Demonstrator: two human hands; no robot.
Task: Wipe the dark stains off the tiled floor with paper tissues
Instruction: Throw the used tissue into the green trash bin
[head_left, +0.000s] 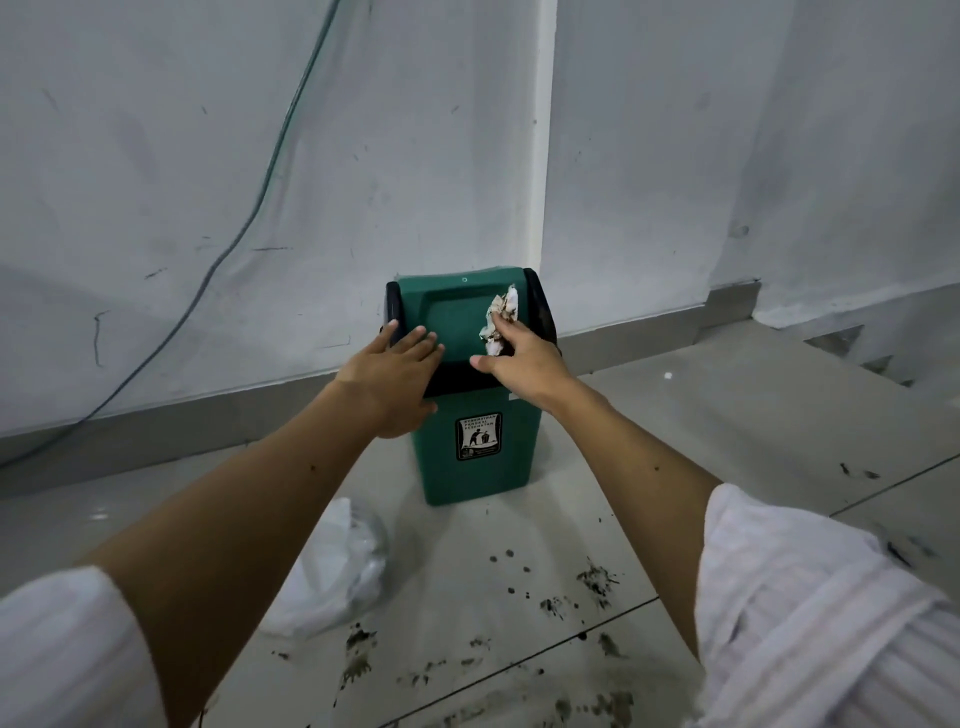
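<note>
From the head view we take the green bin as our landmark. It stands on the tiled floor right against the white wall, just beside the wall's vertical corner edge, with a grey skirting strip running behind it on both sides. To the bin's right the floor stays open up to a step edge; a thin cable hangs down the wall well to the bin's left. In front of the bin lie the dark stains — scattered spots and smears across the tile joints — and a crumpled clear plastic bag sits near the bin's front left corner.

The bin's green swing lid sits in a black frame; we cannot see inside the bin.

Our left hand lies flat with straight fingers pressed on the lid's lower left part and the black rim. Our right hand pinches a soiled, crumpled paper tissue — held up against the lid's right side, fingers curled round it, thumb stretched out to the left.
</note>
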